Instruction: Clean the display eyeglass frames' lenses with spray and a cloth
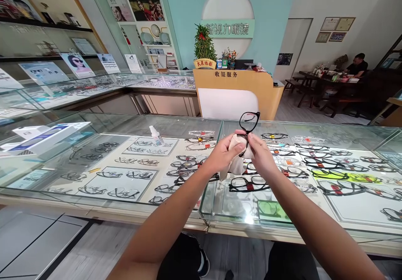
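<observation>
Both my hands are raised above a glass display counter [125, 125]. A pair of black-framed glasses [249, 122] stands on end between them, one lens sticking up above my fingers. My left hand [224, 153] is closed round a pale cloth [236, 156] that wraps the lower lens and hangs down below. My right hand [259, 154] pinches the frame at the bridge. A small spray bottle [156, 135] stands on the glass to the left of my hands.
Under the glass lie several rows of glasses frames on trays [314, 163]. White boxes [47, 135] sit on the counter at far left. A cashier desk [232, 91] stands behind, and a person [356, 65] sits at a table at far right.
</observation>
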`<state>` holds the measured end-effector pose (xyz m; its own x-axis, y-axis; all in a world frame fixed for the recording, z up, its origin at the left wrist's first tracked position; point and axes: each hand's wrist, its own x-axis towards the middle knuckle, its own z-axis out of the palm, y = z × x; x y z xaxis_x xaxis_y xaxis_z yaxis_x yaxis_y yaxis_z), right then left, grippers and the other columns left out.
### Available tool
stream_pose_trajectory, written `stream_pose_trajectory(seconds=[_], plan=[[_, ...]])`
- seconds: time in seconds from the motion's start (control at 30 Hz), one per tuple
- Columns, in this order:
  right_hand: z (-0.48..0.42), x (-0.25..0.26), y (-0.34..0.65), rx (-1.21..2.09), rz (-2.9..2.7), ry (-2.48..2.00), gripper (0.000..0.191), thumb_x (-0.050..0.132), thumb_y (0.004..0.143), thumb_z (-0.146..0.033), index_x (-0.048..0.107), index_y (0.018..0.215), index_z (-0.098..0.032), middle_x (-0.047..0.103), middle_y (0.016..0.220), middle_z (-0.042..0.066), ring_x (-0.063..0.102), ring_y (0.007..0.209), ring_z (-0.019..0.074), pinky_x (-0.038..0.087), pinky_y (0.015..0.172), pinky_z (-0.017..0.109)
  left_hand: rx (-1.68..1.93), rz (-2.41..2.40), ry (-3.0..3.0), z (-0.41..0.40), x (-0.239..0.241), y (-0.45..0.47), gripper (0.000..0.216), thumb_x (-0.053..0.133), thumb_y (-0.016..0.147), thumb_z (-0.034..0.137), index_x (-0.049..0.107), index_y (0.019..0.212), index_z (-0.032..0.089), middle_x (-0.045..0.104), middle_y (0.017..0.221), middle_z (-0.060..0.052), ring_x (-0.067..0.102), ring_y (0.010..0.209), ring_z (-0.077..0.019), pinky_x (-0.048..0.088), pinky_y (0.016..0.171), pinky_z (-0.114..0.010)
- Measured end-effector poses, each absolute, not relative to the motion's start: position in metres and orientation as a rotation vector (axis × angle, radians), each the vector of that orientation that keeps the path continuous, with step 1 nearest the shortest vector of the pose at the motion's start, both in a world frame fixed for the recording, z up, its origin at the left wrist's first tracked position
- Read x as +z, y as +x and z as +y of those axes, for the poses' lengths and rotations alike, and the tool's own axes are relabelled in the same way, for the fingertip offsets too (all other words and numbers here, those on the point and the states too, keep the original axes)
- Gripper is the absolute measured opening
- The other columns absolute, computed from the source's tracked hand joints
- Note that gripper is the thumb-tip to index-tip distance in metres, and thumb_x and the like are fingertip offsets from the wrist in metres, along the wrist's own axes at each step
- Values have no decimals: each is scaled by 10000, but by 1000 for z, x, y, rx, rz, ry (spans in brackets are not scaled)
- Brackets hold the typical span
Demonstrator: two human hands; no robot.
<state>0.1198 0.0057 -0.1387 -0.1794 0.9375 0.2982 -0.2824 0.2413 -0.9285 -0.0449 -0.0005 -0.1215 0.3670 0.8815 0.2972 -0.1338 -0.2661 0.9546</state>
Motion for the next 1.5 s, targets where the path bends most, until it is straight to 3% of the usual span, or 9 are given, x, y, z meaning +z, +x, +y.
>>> stream_pose_trajectory(seconds=[0.13,0.3,0.47,0.7,0.83,0.97,1.13,1.33,1.5], plan=[[9,-147,118,1215,-1330,-727,431,678,954,-664,679,867,-241,586,891,13,543,866,201,486,837,317,1191,749,1424,0,-125,-42,619,846,848,612,662,1270,198,637,831,16,560,700,-130,452,665,-234],[8,-149,115,1218,-1352,-679,446,748,910,-667,669,818,-238,533,845,0,494,825,187,460,829,324,1333,823,1450,3,-127,-42,567,691,945,698,725,1097,153,532,708,37,450,638,-105,387,620,-224],[6,-145,116,1248,-1317,-670,416,724,933,-654,702,864,-245,581,887,16,517,837,196,473,820,328,1261,744,1527,6,-126,-46,612,598,1002,705,721,1244,157,636,813,-9,557,755,-145,456,724,-248],[7,-141,118,1371,-1160,-644,383,805,886,-600,694,835,-238,618,919,16,540,835,184,458,758,296,1129,683,1559,3,-126,-47,686,788,907,620,606,1402,182,654,979,-26,574,833,-154,476,771,-246],[8,-142,117,1377,-1139,-636,413,834,856,-602,672,788,-228,626,947,19,543,843,176,445,722,285,1133,674,1543,4,-129,-46,664,807,905,585,589,1395,195,639,986,-18,572,839,-146,473,768,-239],[7,-143,114,1351,-1147,-667,425,844,824,-640,699,805,-241,608,852,11,548,811,183,459,707,293,1169,703,1488,7,-133,-42,647,734,938,652,603,1377,195,652,957,-16,572,795,-147,481,737,-248],[6,-143,115,1320,-1225,-704,385,784,883,-642,760,893,-257,603,778,1,530,750,196,476,748,327,1253,771,1502,7,-130,-42,656,605,981,736,699,1291,166,699,972,-52,613,885,-183,505,839,-279],[3,-136,118,1350,-1220,-634,362,744,941,-594,808,1093,-271,665,909,13,532,784,188,464,786,317,1095,705,1513,1,-120,-52,711,739,915,688,652,1395,171,718,1014,-60,629,865,-188,506,814,-278],[2,-135,117,1378,-1146,-655,368,813,877,-606,807,994,-258,630,876,14,506,784,183,424,703,297,1007,659,1530,3,-122,-55,758,839,859,608,594,1437,184,696,1057,-59,630,863,-180,505,778,-262]])
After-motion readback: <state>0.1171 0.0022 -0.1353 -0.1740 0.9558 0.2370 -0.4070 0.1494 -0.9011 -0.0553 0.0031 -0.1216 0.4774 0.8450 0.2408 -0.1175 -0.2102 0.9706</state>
